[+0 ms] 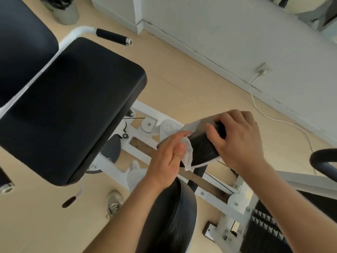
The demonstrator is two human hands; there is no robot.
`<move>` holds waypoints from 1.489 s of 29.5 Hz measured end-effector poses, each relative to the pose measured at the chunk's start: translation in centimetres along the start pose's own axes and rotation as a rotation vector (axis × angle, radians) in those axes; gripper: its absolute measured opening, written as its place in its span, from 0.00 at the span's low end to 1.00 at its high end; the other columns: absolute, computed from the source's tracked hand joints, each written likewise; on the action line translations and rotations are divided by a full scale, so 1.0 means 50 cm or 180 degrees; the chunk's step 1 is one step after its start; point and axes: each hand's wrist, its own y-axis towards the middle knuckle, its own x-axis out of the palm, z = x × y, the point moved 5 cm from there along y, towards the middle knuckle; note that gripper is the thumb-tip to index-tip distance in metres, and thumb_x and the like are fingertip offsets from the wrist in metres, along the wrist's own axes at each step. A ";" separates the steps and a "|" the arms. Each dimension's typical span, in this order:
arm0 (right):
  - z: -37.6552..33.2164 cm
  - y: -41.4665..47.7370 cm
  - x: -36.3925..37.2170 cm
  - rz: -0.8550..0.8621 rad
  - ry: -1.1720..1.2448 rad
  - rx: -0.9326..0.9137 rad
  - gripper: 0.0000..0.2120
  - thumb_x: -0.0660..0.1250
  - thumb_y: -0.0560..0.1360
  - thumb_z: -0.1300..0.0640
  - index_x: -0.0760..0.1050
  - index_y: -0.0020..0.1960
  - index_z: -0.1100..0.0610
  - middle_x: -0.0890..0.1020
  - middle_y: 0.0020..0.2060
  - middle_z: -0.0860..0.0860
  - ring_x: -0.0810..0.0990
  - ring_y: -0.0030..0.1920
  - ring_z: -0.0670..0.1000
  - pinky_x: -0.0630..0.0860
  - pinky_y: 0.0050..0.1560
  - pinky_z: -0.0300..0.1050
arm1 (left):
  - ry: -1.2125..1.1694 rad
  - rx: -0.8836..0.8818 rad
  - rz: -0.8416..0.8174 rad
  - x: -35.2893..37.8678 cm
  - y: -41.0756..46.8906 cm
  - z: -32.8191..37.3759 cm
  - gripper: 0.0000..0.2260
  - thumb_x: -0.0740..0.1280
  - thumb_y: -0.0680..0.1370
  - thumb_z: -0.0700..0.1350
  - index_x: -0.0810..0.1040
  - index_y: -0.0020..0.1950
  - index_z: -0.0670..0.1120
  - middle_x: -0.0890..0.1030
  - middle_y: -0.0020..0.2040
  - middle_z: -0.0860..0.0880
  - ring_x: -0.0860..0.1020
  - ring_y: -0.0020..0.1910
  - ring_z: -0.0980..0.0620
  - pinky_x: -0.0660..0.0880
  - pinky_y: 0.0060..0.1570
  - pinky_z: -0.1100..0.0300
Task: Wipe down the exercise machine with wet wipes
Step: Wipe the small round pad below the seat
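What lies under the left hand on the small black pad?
A white wet wipe, pressed against the small black pad by the left hand; its crumpled edge shows past the thumb. How much lies beneath the palm is hidden. The right hand grips the pad.

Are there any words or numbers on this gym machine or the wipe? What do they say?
None can be read.
The black seat, the pad the right hand grips, the white wipe under the left hand and the white frame are plain.
Marks on the black block, lower right, are too blurred.
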 end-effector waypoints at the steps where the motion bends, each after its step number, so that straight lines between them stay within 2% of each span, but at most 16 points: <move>1: -0.009 -0.001 0.001 0.0112 -0.0067 0.0130 0.20 0.54 0.76 0.41 0.76 0.44 0.55 0.77 0.42 0.50 0.69 0.47 0.53 0.65 0.48 0.48 | -0.0275 -0.0222 0.0206 -0.002 -0.006 -0.021 0.18 0.47 0.83 0.58 0.72 0.65 0.59 0.76 0.64 0.56 0.72 0.66 0.57 0.70 0.65 0.59; 4: -0.028 0.001 0.008 0.0105 0.0066 0.0366 0.16 0.54 0.74 0.44 0.70 0.38 0.55 0.71 0.35 0.48 0.64 0.42 0.51 0.59 0.46 0.46 | -0.1107 -0.1161 0.0817 -0.041 0.016 -0.080 0.10 0.58 0.80 0.51 0.79 0.50 0.55 0.81 0.49 0.53 0.78 0.56 0.52 0.74 0.56 0.60; 6: -0.035 0.001 0.015 0.0052 0.0291 0.0552 0.15 0.53 0.73 0.44 0.69 0.37 0.54 0.69 0.35 0.47 0.64 0.42 0.51 0.58 0.47 0.47 | -0.1336 -0.1631 0.0955 -0.067 0.038 -0.109 0.04 0.64 0.77 0.47 0.78 0.43 0.52 0.81 0.41 0.58 0.78 0.47 0.57 0.73 0.47 0.68; 9: -0.037 0.006 0.018 0.0082 0.0557 0.0747 0.14 0.52 0.72 0.44 0.68 0.37 0.52 0.69 0.35 0.46 0.64 0.43 0.51 0.57 0.48 0.48 | -0.0984 -0.2151 0.0795 -0.085 0.069 -0.182 0.07 0.61 0.81 0.44 0.78 0.47 0.45 0.80 0.44 0.50 0.78 0.49 0.50 0.71 0.46 0.61; 12: -0.033 0.013 0.022 0.0030 0.0582 0.0663 0.12 0.53 0.71 0.45 0.68 0.37 0.52 0.69 0.36 0.46 0.63 0.43 0.50 0.57 0.48 0.48 | -0.0768 -0.2127 0.0801 -0.105 0.059 -0.237 0.13 0.63 0.80 0.45 0.81 0.45 0.38 0.80 0.40 0.47 0.75 0.42 0.50 0.70 0.42 0.58; 14: -0.024 0.015 0.024 0.0035 0.0632 0.0636 0.11 0.54 0.71 0.46 0.69 0.38 0.52 0.68 0.37 0.47 0.63 0.44 0.49 0.57 0.49 0.47 | -0.0755 -0.2017 0.0892 -0.092 0.032 -0.218 0.13 0.61 0.82 0.47 0.82 0.47 0.41 0.80 0.41 0.53 0.75 0.41 0.57 0.70 0.43 0.62; 17: -0.021 0.014 0.028 0.0045 0.0774 0.0728 0.11 0.54 0.71 0.46 0.70 0.40 0.52 0.69 0.39 0.47 0.63 0.45 0.49 0.57 0.49 0.47 | -0.0843 -0.1620 0.1069 -0.050 -0.014 -0.104 0.14 0.51 0.85 0.47 0.76 0.59 0.56 0.74 0.56 0.67 0.70 0.55 0.76 0.64 0.53 0.79; 19: -0.026 0.013 0.034 -0.0019 0.0883 0.0860 0.15 0.52 0.71 0.44 0.74 0.45 0.50 0.70 0.42 0.47 0.64 0.47 0.49 0.59 0.51 0.47 | -0.0880 -0.1331 0.1060 -0.042 -0.031 -0.029 0.13 0.48 0.84 0.51 0.68 0.63 0.60 0.68 0.60 0.69 0.64 0.60 0.80 0.61 0.54 0.83; 22: -0.032 0.010 0.039 -0.0113 0.1291 0.1072 0.22 0.52 0.73 0.42 0.75 0.60 0.46 0.72 0.51 0.45 0.68 0.53 0.46 0.66 0.59 0.49 | -0.0006 -0.0721 0.0508 -0.041 -0.022 0.071 0.15 0.46 0.83 0.58 0.64 0.66 0.62 0.62 0.65 0.73 0.56 0.70 0.72 0.54 0.65 0.78; 24: -0.025 0.011 0.031 -0.0034 0.1757 0.1227 0.20 0.54 0.76 0.43 0.73 0.65 0.46 0.74 0.57 0.42 0.72 0.57 0.43 0.68 0.64 0.50 | 0.1198 -0.0107 0.0134 -0.025 0.006 0.133 0.19 0.46 0.83 0.55 0.66 0.70 0.54 0.68 0.68 0.62 0.62 0.71 0.62 0.53 0.74 0.61; 28: 0.024 0.021 0.020 0.0240 0.3524 0.1996 0.14 0.56 0.82 0.55 0.76 0.63 0.50 0.79 0.60 0.40 0.74 0.62 0.38 0.70 0.65 0.41 | 0.2471 0.0313 -0.0663 0.033 0.092 0.202 0.21 0.48 0.83 0.52 0.63 0.74 0.47 0.74 0.66 0.50 0.74 0.63 0.50 0.64 0.68 0.52; 31: 0.079 0.023 0.026 0.0582 0.4640 0.2646 0.14 0.56 0.82 0.58 0.78 0.60 0.52 0.81 0.60 0.45 0.75 0.64 0.43 0.70 0.67 0.42 | 0.2563 0.0069 -0.1415 0.085 0.177 0.210 0.20 0.50 0.83 0.54 0.62 0.73 0.47 0.74 0.65 0.46 0.76 0.57 0.43 0.74 0.52 0.50; 36: 0.114 0.021 0.041 0.0583 0.5318 0.2983 0.13 0.58 0.81 0.61 0.78 0.60 0.55 0.81 0.60 0.51 0.77 0.63 0.47 0.72 0.66 0.43 | 0.1853 -0.1315 -0.2816 0.177 0.315 0.129 0.20 0.55 0.80 0.57 0.76 0.61 0.46 0.78 0.62 0.45 0.76 0.57 0.44 0.70 0.61 0.49; 38: 0.109 0.015 0.038 0.0426 0.5154 0.2882 0.13 0.59 0.80 0.63 0.79 0.58 0.52 0.80 0.61 0.51 0.78 0.62 0.47 0.73 0.64 0.42 | 0.2051 -0.1325 -0.2666 0.174 0.314 0.130 0.19 0.54 0.81 0.56 0.77 0.61 0.47 0.79 0.60 0.45 0.77 0.55 0.45 0.72 0.58 0.49; 41: 0.100 0.010 0.024 0.0237 0.4771 0.2751 0.15 0.61 0.79 0.64 0.79 0.60 0.51 0.79 0.60 0.47 0.77 0.62 0.47 0.73 0.63 0.42 | 0.2498 -0.0505 -0.1789 0.130 0.246 0.189 0.17 0.51 0.83 0.52 0.74 0.64 0.50 0.81 0.55 0.47 0.78 0.51 0.46 0.73 0.48 0.52; 44: 0.081 0.013 0.011 -0.0014 0.4195 0.2453 0.17 0.60 0.80 0.62 0.76 0.65 0.49 0.78 0.59 0.41 0.76 0.59 0.40 0.72 0.57 0.36 | 0.2357 0.0289 -0.0840 0.056 0.129 0.223 0.17 0.55 0.83 0.50 0.68 0.71 0.55 0.78 0.63 0.54 0.77 0.57 0.51 0.76 0.48 0.54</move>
